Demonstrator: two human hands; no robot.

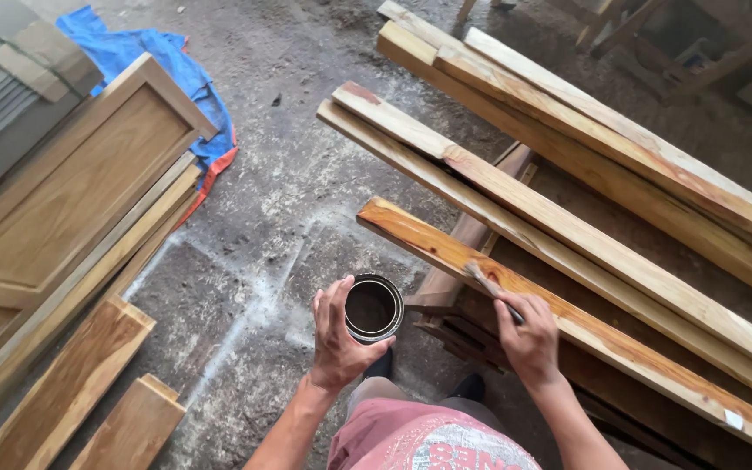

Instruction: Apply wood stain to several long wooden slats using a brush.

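My left hand (338,335) holds a small round metal can (373,307) of dark liquid, upright, at waist height over the floor. My right hand (530,335) grips a paintbrush (486,281) whose bristles press on a long wooden plank (602,335). That plank looks orange and wet along most of its top face. It lies on a low wooden stand (454,278) and runs from the middle of the view to the lower right.
More pale planks (567,222) lie parallel behind the coated one. A panelled wooden door (63,200) and loose boards (71,383) rest at the left. A blue tarp (154,57) lies on the dusty concrete floor (280,200). Wooden frames (698,43) stand at top right.
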